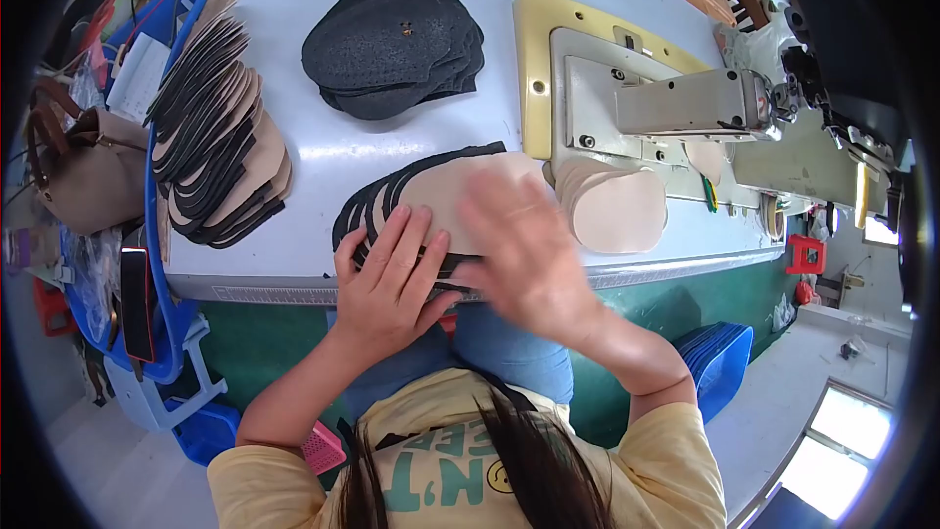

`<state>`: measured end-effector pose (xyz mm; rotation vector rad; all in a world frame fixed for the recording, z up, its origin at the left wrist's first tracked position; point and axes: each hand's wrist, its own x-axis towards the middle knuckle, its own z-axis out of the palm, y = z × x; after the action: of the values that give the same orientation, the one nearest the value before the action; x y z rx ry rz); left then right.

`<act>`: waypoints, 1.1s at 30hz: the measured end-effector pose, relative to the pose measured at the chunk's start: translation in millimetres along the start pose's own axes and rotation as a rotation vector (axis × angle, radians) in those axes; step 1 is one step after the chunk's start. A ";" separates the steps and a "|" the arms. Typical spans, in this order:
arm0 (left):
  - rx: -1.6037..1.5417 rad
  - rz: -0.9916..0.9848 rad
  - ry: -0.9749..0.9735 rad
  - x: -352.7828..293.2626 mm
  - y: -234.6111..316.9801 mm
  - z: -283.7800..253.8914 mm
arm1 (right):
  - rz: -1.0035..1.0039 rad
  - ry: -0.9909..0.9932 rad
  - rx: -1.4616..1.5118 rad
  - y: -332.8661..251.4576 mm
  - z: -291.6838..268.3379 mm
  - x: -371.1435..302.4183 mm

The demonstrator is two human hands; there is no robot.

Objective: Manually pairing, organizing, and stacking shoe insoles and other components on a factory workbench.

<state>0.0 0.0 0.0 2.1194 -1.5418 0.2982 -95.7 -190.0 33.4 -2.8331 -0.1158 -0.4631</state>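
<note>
Setting: workshop bench with a pale blue-white table [392, 162], its near edge running left to right just in front of the seated person; green panel below the edge.
Left hand: left hand [387, 279] lies flat, fingers spread, palm down on the near left part of the fanned pieces — pressing on them, not closed around anything.
Right hand: right hand [524, 250] is open and flat over the same stack, just right of the left hand; it is motion-blurred, so I cannot tell whether it touches the pieces or hovers above them.
Fanned pieces: fan of beige pieces with black edges [441, 186] sits at the near middle of the table, overlapping like cards, partly under both hands.
Beige stack: small stack of plain beige ovals [617, 206] lies just right of the fan, on the machine's bed.
Black pile: heap of black rounded pieces [392, 44] rests at the far middle of the table, well apart from the hands.
Left row: long overlapping row of black and tan pieces [215, 137] lies along the far left side, beside a blue plastic rim [149, 186].
Machine: sewing machine [685, 103] stands at the right — its arm reaches across a yellowish base plate [534, 49].
Off the table: brown handbag [83, 171] at far left; blue crate [720, 353] low on the right; red stool [805, 255] further right.
</note>
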 end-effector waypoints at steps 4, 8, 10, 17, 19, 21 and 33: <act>0.014 -0.006 0.002 7.0 -0.8 -5.6 | 0.052 -0.165 0.006 -16.1 -6.5 2.5; -0.106 -0.019 -0.028 19.1 -8.0 -23.4 | 0.138 -0.100 0.063 1.7 -39.8 3.2; -0.296 -0.005 -0.015 26.0 -24.5 -32.0 | 0.210 -0.007 0.094 21.0 -55.5 -8.3; -0.009 -0.073 0.238 111.9 -102.4 -29.1 | 0.359 0.014 -0.094 79.5 -74.8 -52.7; 0.002 -0.097 0.158 125.9 -126.2 -14.8 | 0.367 0.052 -0.121 81.4 -69.2 -52.7; 0.006 -0.115 0.069 126.2 -134.5 -7.2 | 0.388 0.078 -0.160 82.2 -63.6 -53.0; 0.141 0.003 0.170 124.0 -132.3 -9.6 | 0.306 0.287 -0.323 83.8 -51.0 -56.8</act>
<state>166.4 -66.4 29.4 2.1356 -1.4629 0.5882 -154.7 -286.5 40.7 -2.9726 0.4819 -0.8746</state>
